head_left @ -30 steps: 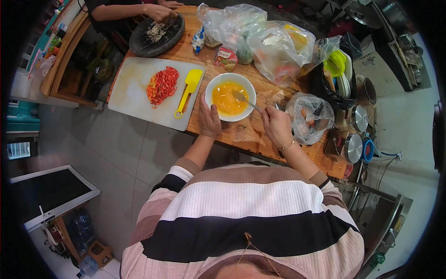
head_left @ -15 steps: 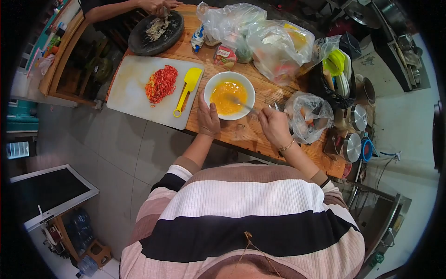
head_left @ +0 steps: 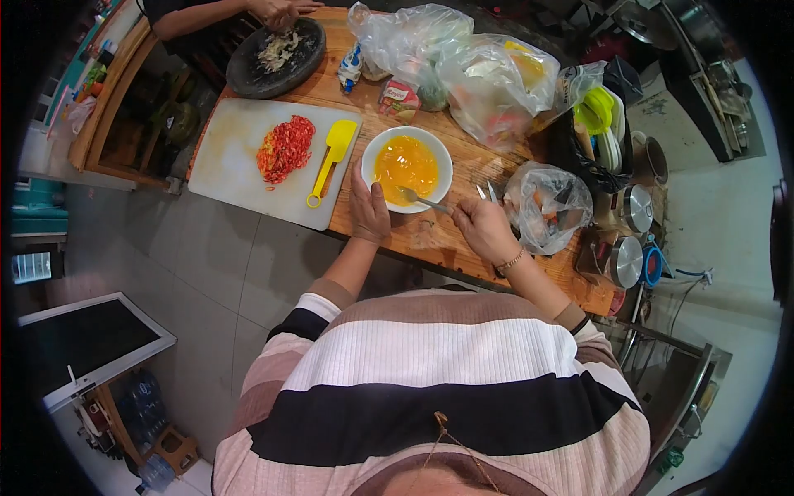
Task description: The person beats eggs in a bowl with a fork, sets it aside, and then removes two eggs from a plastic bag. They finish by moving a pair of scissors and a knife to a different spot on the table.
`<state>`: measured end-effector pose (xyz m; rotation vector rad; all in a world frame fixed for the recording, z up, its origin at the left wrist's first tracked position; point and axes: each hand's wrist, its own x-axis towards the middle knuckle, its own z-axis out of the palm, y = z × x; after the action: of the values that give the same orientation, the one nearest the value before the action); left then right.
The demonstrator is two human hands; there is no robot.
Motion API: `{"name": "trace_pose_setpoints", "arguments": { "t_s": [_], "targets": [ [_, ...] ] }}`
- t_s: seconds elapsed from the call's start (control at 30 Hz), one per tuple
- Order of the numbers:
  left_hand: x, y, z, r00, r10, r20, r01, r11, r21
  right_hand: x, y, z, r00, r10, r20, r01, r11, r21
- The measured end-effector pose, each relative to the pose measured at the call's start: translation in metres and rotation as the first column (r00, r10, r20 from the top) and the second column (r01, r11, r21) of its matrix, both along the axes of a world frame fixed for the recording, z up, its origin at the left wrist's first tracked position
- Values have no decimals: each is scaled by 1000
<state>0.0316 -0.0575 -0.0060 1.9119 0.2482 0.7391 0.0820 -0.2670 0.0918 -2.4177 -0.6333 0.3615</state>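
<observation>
A white bowl (head_left: 447, 162) of beaten yellow egg (head_left: 406, 164) stands on the wooden table. My left hand (head_left: 369, 208) rests against the bowl's left side, its thumb near the rim and its fingers along the outer wall. In my right hand (head_left: 486, 225) is the handle of a metal fork (head_left: 423, 200), whose head lies at the egg's lower edge inside the bowl. Left of the bowl, a white cutting board (head_left: 223, 157) bears chopped red chili (head_left: 285, 149) and a yellow spatula (head_left: 332, 161).
Another person's hand (head_left: 279, 11) works at a dark stone mortar (head_left: 277, 78) at the upper left. Plastic bags (head_left: 496, 87) lie beyond the bowl. Scissors (head_left: 488, 192) and a clear bag (head_left: 548, 207) sit by my right hand. Lidded jars (head_left: 626, 262) stand far right.
The fork, blurred before, now shows sharply and has shifted a little lower and left in the bowl. The other person's hand has moved slightly over the mortar.
</observation>
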Motion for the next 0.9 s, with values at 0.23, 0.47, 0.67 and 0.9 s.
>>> {"name": "trace_pose_setpoints", "arguments": {
  "t_s": [0.23, 0.47, 0.67, 0.9],
  "targets": [
    [-1, 1, -6, 1000, 13, -1, -13, 999, 32, -4, 3, 5, 995, 31, 92, -35, 998, 44],
    [0, 2, -4, 1000, 0, -8, 1, 1000, 25, 0, -1, -5, 979, -28, 200, 43, 996, -72],
    [-2, 0, 0, 1000, 3, -24, -3, 1000, -4, -3, 3, -1, 984, -112, 137, 97, 990, 107],
    [-1, 0, 0, 1000, 1, -15, -1, 1000, 1, -5, 6, 4, 998, -12, 61, 4, 991, 131]
  ]
}}
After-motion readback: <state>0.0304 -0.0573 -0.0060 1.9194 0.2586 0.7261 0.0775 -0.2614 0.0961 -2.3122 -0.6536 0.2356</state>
